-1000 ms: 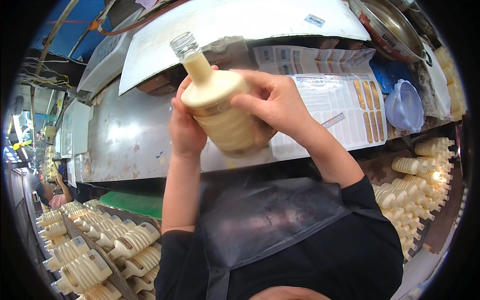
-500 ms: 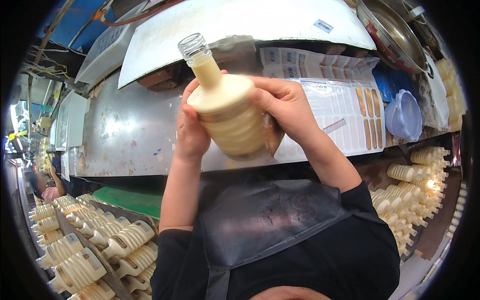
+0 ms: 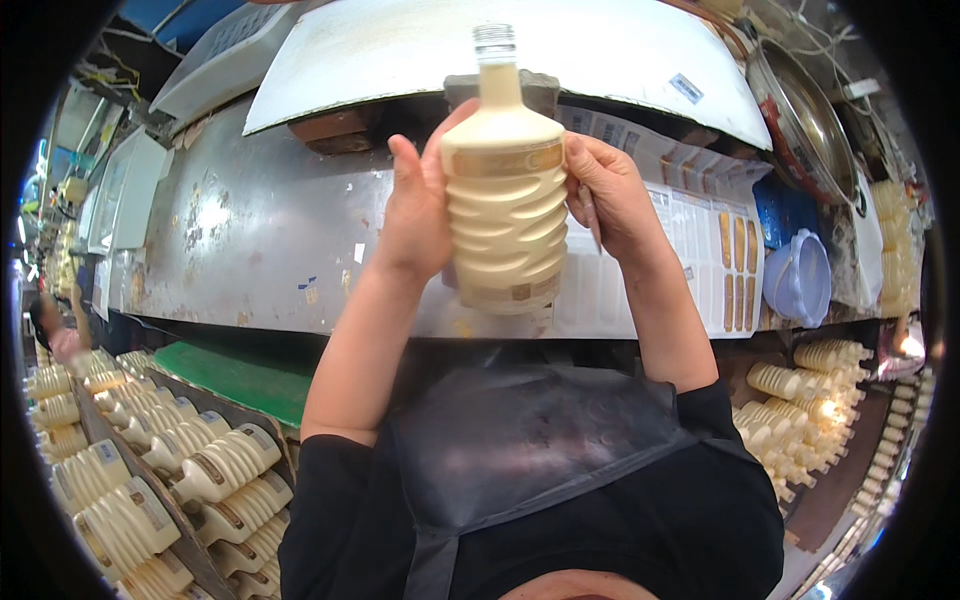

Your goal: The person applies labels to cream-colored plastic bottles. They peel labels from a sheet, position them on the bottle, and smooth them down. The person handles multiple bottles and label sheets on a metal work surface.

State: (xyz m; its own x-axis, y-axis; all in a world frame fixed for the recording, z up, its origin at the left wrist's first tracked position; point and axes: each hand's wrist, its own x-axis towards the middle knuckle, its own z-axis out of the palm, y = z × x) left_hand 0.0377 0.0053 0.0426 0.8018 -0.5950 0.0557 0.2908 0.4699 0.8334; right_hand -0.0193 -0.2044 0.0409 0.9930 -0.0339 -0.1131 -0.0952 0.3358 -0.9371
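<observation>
A cream-coloured glass bottle (image 3: 505, 215) with a wavy ribbed body and a clear threaded neck stands almost upright between my hands, above the metal table. A gold-brown label band runs across its shoulder, and a small dark patch sits near its base. My left hand (image 3: 415, 210) presses its palm to the bottle's left side, thumb raised off the glass. Against the right shoulder, my right hand (image 3: 615, 195) grips with thumb and fingers. A thin flat piece (image 3: 591, 218), seen edge-on, is also held in that hand; its kind is unclear.
Beneath lies a metal table (image 3: 250, 270) with a white label sheet (image 3: 640, 300) bearing gold strips. A white board (image 3: 400, 60) rests on bricks behind. To the right are a lilac basin (image 3: 800, 280) and a metal pan (image 3: 800, 100). Racks of similar bottles (image 3: 230, 460) stand at both sides.
The bottle has turned from tilted to nearly upright, its neck swinging right and away, so its ribbed side now shows. The right hand has slid outward along its side.
</observation>
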